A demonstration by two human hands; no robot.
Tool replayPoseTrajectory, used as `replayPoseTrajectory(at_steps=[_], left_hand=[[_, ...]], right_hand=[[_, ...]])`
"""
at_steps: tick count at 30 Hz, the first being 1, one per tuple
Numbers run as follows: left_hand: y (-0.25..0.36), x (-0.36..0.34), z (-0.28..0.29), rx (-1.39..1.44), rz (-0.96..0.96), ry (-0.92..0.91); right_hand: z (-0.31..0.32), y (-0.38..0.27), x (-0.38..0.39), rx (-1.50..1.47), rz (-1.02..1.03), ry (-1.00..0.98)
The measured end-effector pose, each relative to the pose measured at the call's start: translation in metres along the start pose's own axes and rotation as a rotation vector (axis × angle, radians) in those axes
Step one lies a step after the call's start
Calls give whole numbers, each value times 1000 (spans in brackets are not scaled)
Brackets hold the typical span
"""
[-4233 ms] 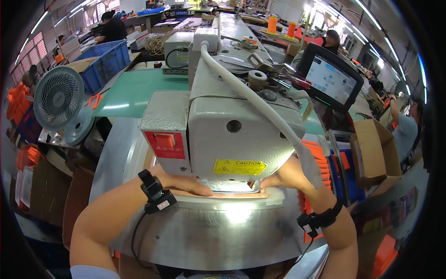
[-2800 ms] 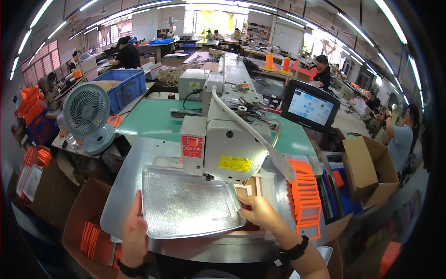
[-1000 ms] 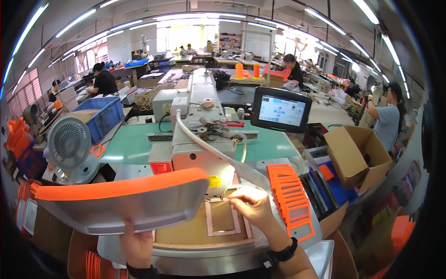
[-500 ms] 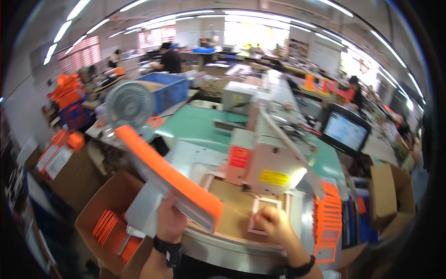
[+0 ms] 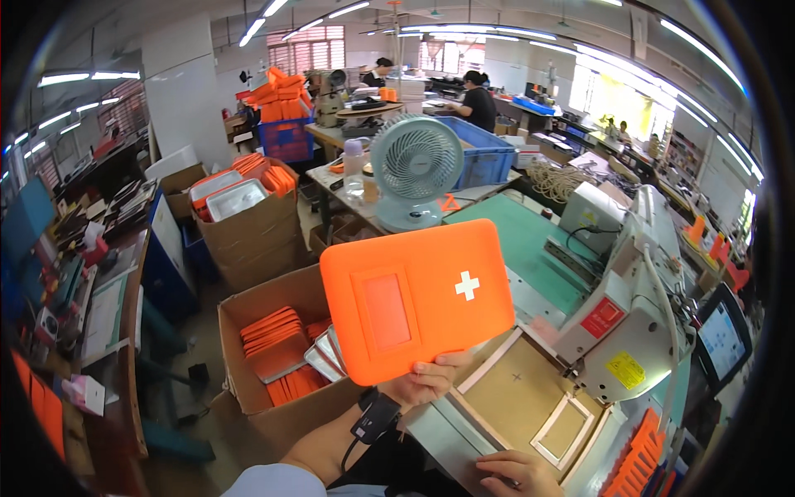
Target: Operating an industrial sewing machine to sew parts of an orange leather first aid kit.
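Note:
My left hand (image 5: 426, 383) grips an orange first-aid case shell (image 5: 435, 273) by its lower edge, fingers curled over the front. A white cross and a framed rectangular window show on its face, which is tilted up toward me. Below and to the right, my right hand (image 5: 523, 472) lies with its fingers stretched out at the near edge of the machine bed, holding nothing. Just beyond it is a tan board (image 5: 517, 377) with a raised pale border and a small rectangular frame (image 5: 561, 429) on it. A white machine head (image 5: 617, 352) stands over the board's far right side.
An open cardboard box (image 5: 273, 302) of stacked orange shells stands left of the bed; another full box (image 5: 257, 240) is behind it. A grey fan (image 5: 416, 166) and blue crate (image 5: 480, 157) stand beyond. Orange slotted pieces (image 5: 638, 455) and a screen (image 5: 723, 335) are at right.
My view has swung left. The orange shell, seen edge-on before, now faces me in my left hand. My right hand has left the small frame for the bed's near edge, its fingers uncurled.

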State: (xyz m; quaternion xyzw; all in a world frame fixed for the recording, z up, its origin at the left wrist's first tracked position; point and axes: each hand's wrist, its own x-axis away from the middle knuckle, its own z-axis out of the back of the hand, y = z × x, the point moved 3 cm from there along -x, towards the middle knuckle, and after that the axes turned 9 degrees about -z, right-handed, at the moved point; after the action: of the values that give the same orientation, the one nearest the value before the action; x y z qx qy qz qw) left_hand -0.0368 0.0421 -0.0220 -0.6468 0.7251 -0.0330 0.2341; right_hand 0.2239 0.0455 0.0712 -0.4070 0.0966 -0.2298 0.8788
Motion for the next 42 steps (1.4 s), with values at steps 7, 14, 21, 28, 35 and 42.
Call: replayPoseTrajectory(at_steps=[7,14,21,28,35,42], left_hand=[[5,4,-2,21,18,-86],[21,13,-4,-25,13,-102],[38,44,-25,-142,-178,-97],[171,198,-81,-1047,-1477,404],[198,278,-66,-1865,-1232,1905],[305,265,60,-2314,-840,1468]], right_hand=[[-6,9,-2,25,-20,-24],[-8,13,-2,5,-22,-25],[-13,27,-4,-6,5,-51],[-12,20,-8,1,-35,-57],[-10,20,-14,-45,-74,-63],[-12,44,-14,-167,-153,-111]])
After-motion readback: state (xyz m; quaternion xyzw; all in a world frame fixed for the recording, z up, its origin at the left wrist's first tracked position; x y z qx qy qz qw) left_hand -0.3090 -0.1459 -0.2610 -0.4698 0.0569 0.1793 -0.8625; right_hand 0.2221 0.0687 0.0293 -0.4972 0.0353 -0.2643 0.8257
